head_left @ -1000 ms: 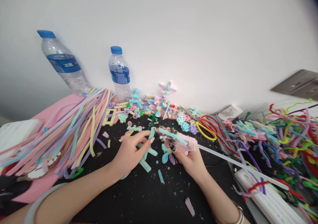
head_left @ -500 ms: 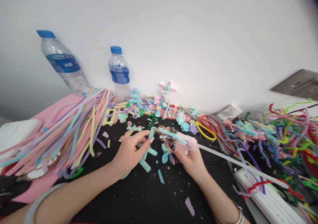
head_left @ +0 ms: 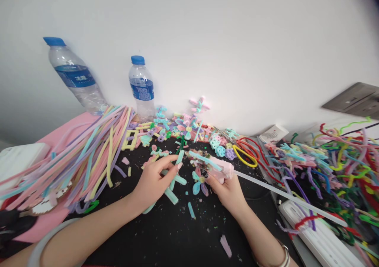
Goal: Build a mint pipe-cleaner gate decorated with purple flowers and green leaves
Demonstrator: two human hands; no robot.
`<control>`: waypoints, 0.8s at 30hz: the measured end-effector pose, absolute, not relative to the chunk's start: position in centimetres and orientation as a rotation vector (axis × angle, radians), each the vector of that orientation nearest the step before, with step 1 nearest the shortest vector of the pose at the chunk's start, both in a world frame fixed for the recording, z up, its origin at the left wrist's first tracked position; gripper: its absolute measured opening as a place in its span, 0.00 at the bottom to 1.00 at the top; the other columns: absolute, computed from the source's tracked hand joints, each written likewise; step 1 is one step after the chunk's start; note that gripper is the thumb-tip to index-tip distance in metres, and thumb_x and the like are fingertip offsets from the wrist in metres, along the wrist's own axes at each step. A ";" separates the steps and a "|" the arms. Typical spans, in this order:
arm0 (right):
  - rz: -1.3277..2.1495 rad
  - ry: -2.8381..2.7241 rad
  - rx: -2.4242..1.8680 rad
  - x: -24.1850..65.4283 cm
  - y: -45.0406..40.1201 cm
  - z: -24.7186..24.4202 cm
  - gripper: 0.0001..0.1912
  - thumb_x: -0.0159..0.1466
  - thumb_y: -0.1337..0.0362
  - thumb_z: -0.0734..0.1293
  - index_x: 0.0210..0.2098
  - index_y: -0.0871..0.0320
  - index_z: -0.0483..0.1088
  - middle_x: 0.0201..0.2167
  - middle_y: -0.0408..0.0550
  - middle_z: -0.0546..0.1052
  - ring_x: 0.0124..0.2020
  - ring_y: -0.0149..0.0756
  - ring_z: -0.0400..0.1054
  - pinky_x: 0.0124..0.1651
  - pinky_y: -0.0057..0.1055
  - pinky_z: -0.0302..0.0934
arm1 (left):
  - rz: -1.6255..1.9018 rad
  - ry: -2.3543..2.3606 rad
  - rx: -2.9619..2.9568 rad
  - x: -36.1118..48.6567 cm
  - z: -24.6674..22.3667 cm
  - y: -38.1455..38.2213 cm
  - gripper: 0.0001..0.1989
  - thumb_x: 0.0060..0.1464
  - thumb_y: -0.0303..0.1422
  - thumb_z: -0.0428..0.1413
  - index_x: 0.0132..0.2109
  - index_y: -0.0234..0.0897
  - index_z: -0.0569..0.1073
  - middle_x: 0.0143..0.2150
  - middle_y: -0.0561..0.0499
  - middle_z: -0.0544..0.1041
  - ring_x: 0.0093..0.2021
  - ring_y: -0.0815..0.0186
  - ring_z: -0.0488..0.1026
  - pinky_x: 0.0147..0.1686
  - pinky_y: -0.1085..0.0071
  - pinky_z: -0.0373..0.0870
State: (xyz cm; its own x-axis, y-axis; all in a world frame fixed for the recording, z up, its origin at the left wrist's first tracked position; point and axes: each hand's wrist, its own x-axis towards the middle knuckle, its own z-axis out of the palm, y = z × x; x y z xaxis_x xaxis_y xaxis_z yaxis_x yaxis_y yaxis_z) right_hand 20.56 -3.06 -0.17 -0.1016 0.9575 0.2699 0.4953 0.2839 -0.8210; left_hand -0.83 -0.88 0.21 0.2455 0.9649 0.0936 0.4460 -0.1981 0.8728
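Strip, mint-coloured, sits in a narrow pinch of the left hand over the middle of the mat in the head view, while the right hand is wrapped round a gun, whose front end is just beside the strip but seemingly apart from it. Flowers and other shaped pieces heaped by the wall look finished, whereas the mint lengths below the left hand seem part-made, and whether they join the strip I cannot tell. Long stems, bundled at left, look unused.
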 end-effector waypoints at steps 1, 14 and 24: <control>0.709 -1.727 -1.331 20.5 -3.1 -0.1 0.05 0.60 0.64 0.63 0.30 0.59 0.68 0.22 0.42 0.70 0.24 0.31 0.64 0.29 0.26 0.61 | 0.884 1.303 1.760 -0.8 0.2 -0.8 0.13 0.59 0.39 0.48 0.44 0.35 0.70 0.19 0.57 0.66 0.18 0.71 0.62 0.18 0.74 0.62; 0.685 -1.748 -1.320 20.5 -3.1 -0.3 0.09 0.60 0.61 0.63 0.28 0.59 0.68 0.27 0.47 0.72 0.28 0.35 0.67 0.31 0.29 0.63 | 0.891 1.304 1.820 -0.6 0.3 -0.7 0.14 0.57 0.37 0.47 0.43 0.36 0.73 0.20 0.55 0.71 0.18 0.72 0.64 0.20 0.75 0.67; 0.716 -1.719 -1.368 20.5 -3.2 -0.1 0.08 0.60 0.61 0.63 0.31 0.59 0.70 0.27 0.47 0.74 0.27 0.34 0.67 0.33 0.31 0.64 | 0.896 1.322 1.791 -0.7 0.3 -0.7 0.15 0.58 0.39 0.47 0.45 0.36 0.72 0.21 0.54 0.71 0.20 0.70 0.66 0.21 0.74 0.67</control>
State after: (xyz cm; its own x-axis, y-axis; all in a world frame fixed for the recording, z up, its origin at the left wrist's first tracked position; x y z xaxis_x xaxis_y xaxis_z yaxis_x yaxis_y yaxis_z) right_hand 20.51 -3.15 -0.09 -0.0873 0.9662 0.2424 0.5082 0.2525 -0.8234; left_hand -0.68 -0.71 0.33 0.2304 0.9667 0.1117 0.4620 -0.2097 0.8617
